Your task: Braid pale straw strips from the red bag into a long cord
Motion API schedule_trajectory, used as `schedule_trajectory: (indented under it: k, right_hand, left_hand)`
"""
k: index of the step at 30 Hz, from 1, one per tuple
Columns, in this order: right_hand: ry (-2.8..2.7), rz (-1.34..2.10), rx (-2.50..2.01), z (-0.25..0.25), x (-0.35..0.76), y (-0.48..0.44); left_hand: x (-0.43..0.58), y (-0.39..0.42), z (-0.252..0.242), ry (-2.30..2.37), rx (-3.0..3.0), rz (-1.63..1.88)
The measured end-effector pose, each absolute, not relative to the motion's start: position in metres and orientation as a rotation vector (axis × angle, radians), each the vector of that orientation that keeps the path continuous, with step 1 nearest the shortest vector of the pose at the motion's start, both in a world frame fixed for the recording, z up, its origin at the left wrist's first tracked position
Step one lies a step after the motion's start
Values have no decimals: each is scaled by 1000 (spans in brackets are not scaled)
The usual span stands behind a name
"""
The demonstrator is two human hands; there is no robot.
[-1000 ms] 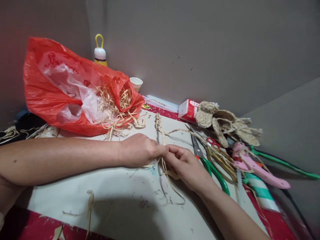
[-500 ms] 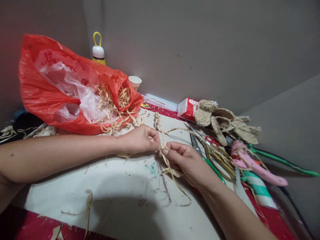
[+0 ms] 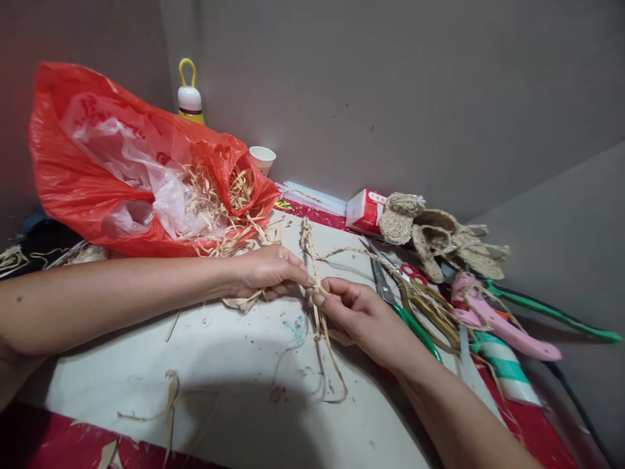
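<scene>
A thin braid of pale straw [image 3: 308, 242] lies on the white table sheet [image 3: 234, 371] and runs back toward the wall. My left hand [image 3: 267, 270] pinches straw strands at the braid's near end, fingers closed. My right hand [image 3: 356, 312] meets it from the right, thumb and fingers pinched on the same strands. Loose straw ends [image 3: 332, 371] trail from under my right hand toward me.
A red plastic bag [image 3: 122, 169] spilling straw lies at the back left, with a yellow-capped bottle [image 3: 189, 98] and a paper cup [image 3: 262, 158] behind it. To the right are green-handled scissors [image 3: 410, 319], pink-handled shears [image 3: 498, 322], woven straw pieces [image 3: 439, 238] and a red-white box [image 3: 364, 212].
Both hands have shifted slightly away from me along the braid. The loose strands below my right hand have swung and now hang more to the left.
</scene>
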State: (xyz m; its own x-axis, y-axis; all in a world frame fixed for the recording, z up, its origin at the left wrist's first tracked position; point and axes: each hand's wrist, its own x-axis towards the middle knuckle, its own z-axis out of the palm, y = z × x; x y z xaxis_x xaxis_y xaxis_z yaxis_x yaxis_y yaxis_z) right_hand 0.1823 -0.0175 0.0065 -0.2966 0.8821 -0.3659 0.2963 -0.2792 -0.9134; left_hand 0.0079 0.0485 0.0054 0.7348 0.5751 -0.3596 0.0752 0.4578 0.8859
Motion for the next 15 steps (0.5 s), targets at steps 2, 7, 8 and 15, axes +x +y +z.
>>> schedule_trajectory:
  k: [2, 7, 8, 15]
  right_hand:
    - [-1485, 1609, -1474, 8, 181, -18]
    - [-1432, 1665, -1439, 8, 181, -18]
    - [-1419, 1677, -1421, 7, 181, -18]
    - [-1350, 1740, -1349, 3, 183, -16]
  left_hand:
    - [7, 49, 4, 699, 1088, 337]
    - [7, 47, 5, 728, 1206, 387]
    - [7, 46, 6, 742, 1230, 406]
    - [7, 45, 7, 698, 1303, 458]
